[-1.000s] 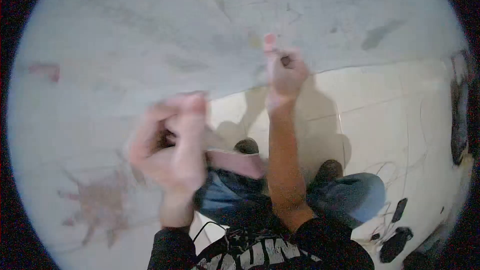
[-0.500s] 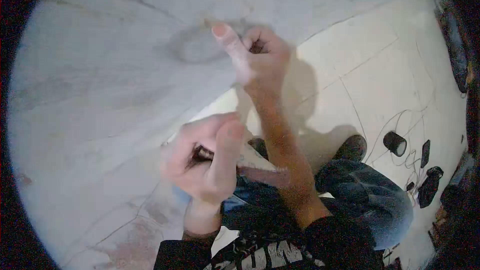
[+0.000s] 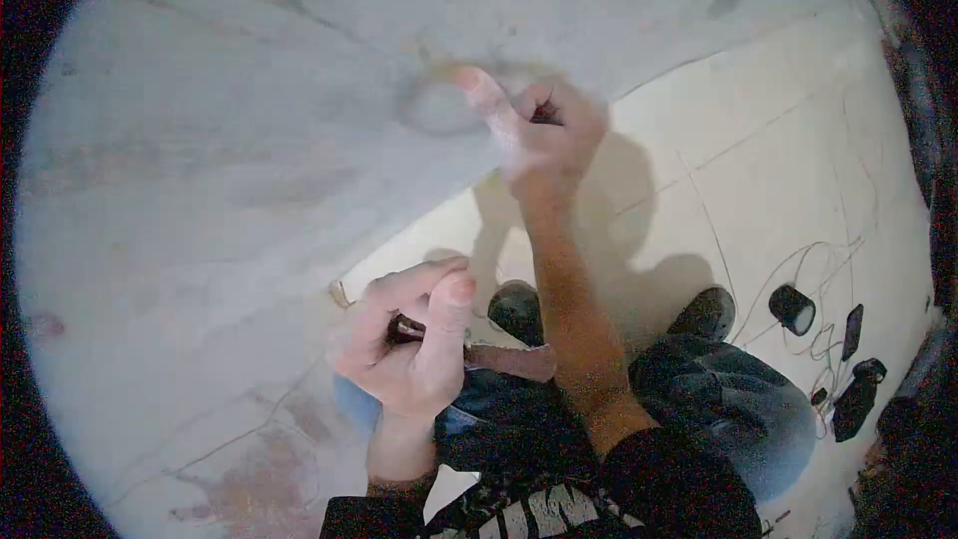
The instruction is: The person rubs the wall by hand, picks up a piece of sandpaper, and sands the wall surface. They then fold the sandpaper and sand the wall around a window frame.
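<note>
Low in the centre-left, my left hand [image 3: 404, 349] is closed, thumb against the curled index finger; whatever lies inside is too dark to make out. A reddish-brown strip [image 3: 514, 361] shows just right of it, over the jeans; whether the hand touches it is unclear. Farther forward, my right hand [image 3: 549, 135] has its fingers curled into a fist and its thumb stretched out to the upper left. The inside of that fist is hidden. A faint, blurred dark ring [image 3: 414, 110] appears around and behind the thumb. The two hands are apart.
Grey, stained surface [image 3: 200, 220] spreads across the left and top, bordering cream floor tiles [image 3: 758, 160]. Two dark shoes [image 3: 517, 311] and jeans-covered knees [image 3: 738, 399] are below. At the right lie a dark cylinder [image 3: 791, 309], thin cables [image 3: 823, 339] and a black object [image 3: 858, 399].
In the view, my right hand has shifted right and slightly down. My left hand sits slightly lower, farther from it. The strip has shifted left, and the left shoe shows more fully.
</note>
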A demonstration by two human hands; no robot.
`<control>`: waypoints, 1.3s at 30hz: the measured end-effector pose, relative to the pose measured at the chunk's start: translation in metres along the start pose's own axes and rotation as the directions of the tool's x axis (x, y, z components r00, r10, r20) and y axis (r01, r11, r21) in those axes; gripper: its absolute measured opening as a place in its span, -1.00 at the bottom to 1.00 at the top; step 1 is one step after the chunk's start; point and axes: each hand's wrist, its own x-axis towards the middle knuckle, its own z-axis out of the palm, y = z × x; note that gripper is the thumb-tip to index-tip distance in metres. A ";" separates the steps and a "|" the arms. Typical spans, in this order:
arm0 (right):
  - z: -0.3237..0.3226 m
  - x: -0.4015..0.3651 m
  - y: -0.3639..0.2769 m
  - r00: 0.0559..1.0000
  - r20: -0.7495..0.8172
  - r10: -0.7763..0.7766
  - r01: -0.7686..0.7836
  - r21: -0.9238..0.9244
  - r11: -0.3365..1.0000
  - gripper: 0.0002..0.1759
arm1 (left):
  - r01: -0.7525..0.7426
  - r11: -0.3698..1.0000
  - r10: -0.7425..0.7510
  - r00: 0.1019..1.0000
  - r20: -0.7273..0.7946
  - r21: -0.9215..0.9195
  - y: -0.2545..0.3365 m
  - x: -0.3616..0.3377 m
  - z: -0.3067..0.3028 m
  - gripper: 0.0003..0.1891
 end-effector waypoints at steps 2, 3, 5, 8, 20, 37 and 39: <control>-0.001 -0.002 0.004 0.999 -0.013 0.047 -0.048 -0.092 0.995 -0.38 | 0.025 0.999 -0.024 0.999 -0.030 0.034 0.002 -0.002 0.004 -0.90; 0.000 -0.004 0.012 0.999 -0.038 -0.021 0.017 -0.096 0.995 -0.38 | 0.036 0.998 -0.034 0.999 -0.031 0.055 0.004 -0.003 0.002 -0.90; 0.008 -0.007 0.031 0.982 -0.089 -0.164 0.152 -0.126 0.980 -0.38 | 0.094 0.989 -0.092 0.995 -0.026 0.116 0.006 -0.008 -0.004 -0.91; 0.004 -0.008 0.006 0.999 0.010 0.051 -0.051 -0.014 0.999 -0.38 | 0.162 0.984 -0.152 0.980 -0.131 0.075 0.012 -0.008 0.004 -0.91; -0.001 0.001 0.006 0.997 0.038 0.068 -0.057 -0.233 0.971 -0.38 | 0.093 0.989 -0.077 0.987 -0.140 0.111 0.011 0.004 -0.010 -0.89; -0.017 -0.016 0.026 0.812 0.489 0.318 -0.357 -0.016 0.934 -0.59 | 0.044 0.970 0.014 0.972 -0.234 0.239 0.005 0.003 -0.029 -0.87; -0.008 -0.018 0.040 0.671 0.741 -0.021 -0.262 0.263 0.928 -0.56 | 0.085 0.976 -0.035 0.971 -0.237 0.202 -0.024 0.012 -0.031 -0.87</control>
